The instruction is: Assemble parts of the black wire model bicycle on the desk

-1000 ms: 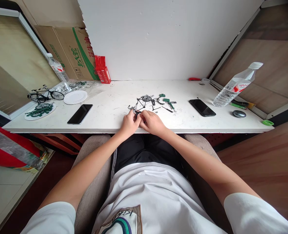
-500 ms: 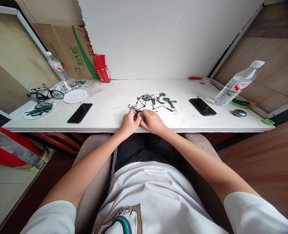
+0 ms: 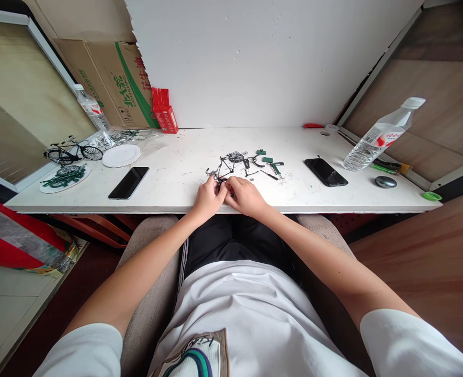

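My left hand [image 3: 208,199] and my right hand [image 3: 247,196] meet at the table's front edge, fingers closed in a pinch. Between them is the dark front end of a miniature bicycle [image 3: 226,166], probably its wheel, mostly covered by my fingers. The bike's thin black frame lies on the white table and points away from me, with its spoked rear wheel [image 3: 237,156] at the far end. Just right of it are small loose parts: a green block [image 3: 268,159], another green piece [image 3: 261,152], a green-and-black part [image 3: 275,168] and a black stick [image 3: 269,175].
On the left stand a finished miniature bicycle [image 3: 72,151], a white lid [image 3: 121,155], a dish of green parts [image 3: 64,178] and a phone [image 3: 128,183]. To the right are another phone [image 3: 326,172], a water bottle [image 3: 384,135] and a dark round object [image 3: 385,181].
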A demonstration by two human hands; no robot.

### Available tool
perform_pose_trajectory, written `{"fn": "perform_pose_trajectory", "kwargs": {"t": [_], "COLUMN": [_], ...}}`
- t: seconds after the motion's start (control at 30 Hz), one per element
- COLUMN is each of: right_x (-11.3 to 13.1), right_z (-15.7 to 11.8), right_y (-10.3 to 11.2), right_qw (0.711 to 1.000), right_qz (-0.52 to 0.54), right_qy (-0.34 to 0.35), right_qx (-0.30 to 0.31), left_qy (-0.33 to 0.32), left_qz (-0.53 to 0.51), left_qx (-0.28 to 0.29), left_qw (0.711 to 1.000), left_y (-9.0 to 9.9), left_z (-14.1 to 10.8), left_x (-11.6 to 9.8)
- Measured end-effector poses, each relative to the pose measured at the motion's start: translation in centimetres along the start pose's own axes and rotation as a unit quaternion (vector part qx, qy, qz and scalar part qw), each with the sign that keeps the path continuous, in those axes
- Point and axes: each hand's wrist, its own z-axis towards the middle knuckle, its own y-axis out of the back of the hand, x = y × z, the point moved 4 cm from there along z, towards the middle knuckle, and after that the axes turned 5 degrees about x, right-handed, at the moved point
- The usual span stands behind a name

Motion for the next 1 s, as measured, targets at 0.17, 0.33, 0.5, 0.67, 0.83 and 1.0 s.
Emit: {"fn": "perform_pose_trajectory", "kwargs": {"t": [0.17, 0.33, 0.5, 0.67, 0.83, 1.0], "right_x": [0.03, 0.03, 0.04, 0.05, 0.03, 0.0], "right_z": [0.0, 0.01, 0.0, -0.01, 0.0, 0.0], "right_y": [0.03, 0.0, 0.02, 0.04, 0.02, 0.0], "right_qw": [1.0, 1.0, 1.0, 1.0, 1.0, 1.0], "right_qz": [0.002, 0.004, 0.005, 0.004, 0.002, 0.001], "right_qy": [0.002, -0.001, -0.001, -0.004, -0.003, -0.002], "right_qx": [-0.001, 0.001, 0.004, 0.007, 0.006, 0.004], "left_qy": [-0.001, 0.005, 0.002, -0.001, -0.003, 0.003], "left_qz": [-0.001, 0.017, 0.019, 0.018, 0.016, 0.014], "left_qx": [-0.001, 0.001, -0.001, 0.001, -0.001, 0.001], "left_qw": [1.0, 1.0, 1.0, 1.0, 1.0, 1.0], "left_y": [0.01, 0.03, 0.05, 0.01, 0.0, 0.02], "left_z": [-0.01, -0.04, -0.04, 0.0, -0.02, -0.06], "left_x": [0.01, -0.04, -0.15, -0.02, 0.1, -0.06]}}
